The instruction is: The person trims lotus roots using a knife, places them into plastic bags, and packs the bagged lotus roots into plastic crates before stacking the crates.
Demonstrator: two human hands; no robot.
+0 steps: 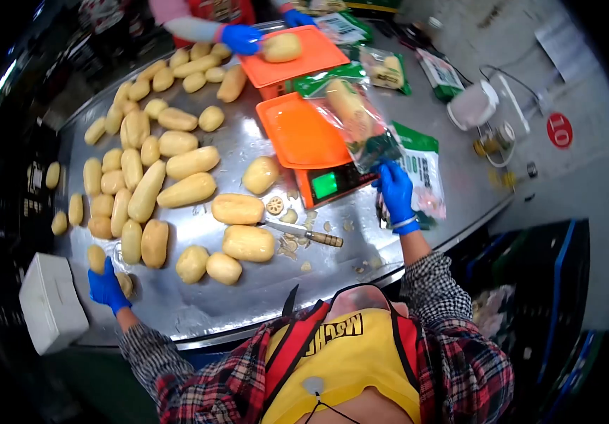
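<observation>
My left hand (pixel 109 287), in a blue glove, closes around the lower end of a small lotus root piece (pixel 96 257) at the table's left front. Another piece (pixel 125 285) lies against that hand, partly hidden. At the right, my gloved right hand (pixel 396 189) pinches the near end of a clear and green plastic bag (pixel 369 131). A lotus root section (pixel 347 101) is inside this bag, which lies partly over the orange tray (pixel 303 133) of a scale. The scale's green display (pixel 325 185) faces me. A printed bag (pixel 423 169) lies under and beside my right hand.
Many lotus root pieces (pixel 177 143) cover the metal table's left half. A knife (pixel 304 232) lies among peelings and a cut slice (pixel 275 205). Across the table, a co-worker's gloved hand (pixel 241 39) touches a root on another scale (pixel 297 60). A white foam box (pixel 54 304) stands left.
</observation>
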